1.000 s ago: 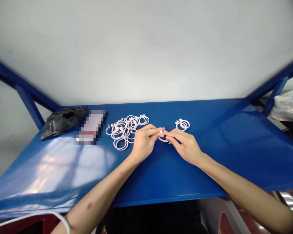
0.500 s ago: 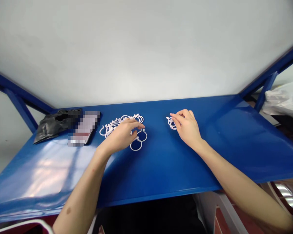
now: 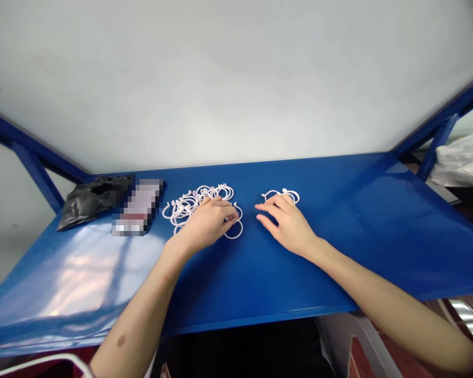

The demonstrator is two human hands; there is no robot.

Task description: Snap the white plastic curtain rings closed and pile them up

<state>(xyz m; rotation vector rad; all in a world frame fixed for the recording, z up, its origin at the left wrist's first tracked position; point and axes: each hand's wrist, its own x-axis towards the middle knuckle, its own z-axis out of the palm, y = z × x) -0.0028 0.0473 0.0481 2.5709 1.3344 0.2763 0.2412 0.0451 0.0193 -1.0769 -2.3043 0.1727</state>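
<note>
A heap of several white plastic rings [image 3: 189, 202] lies on the blue table [image 3: 339, 241] left of centre. My left hand [image 3: 208, 222] rests on the heap's right edge, its fingers curled and pinching one white ring [image 3: 235, 229]. A small stack of white rings [image 3: 290, 195] lies to the right. My right hand [image 3: 287, 222] sits just in front of that stack, fingers spread and holding nothing.
A crumpled black bag [image 3: 90, 199] and a blurred flat packet [image 3: 139, 212] lie at the table's back left. Blue frame struts [image 3: 437, 142] rise at both back corners. A white plastic bag [image 3: 465, 163] sits beyond the right strut. A white wall stands behind.
A second ago both hands pinched one ring together at the centre. They then parted: the right went to the small stack and drew back open, the left went to the heap and took a ring.
</note>
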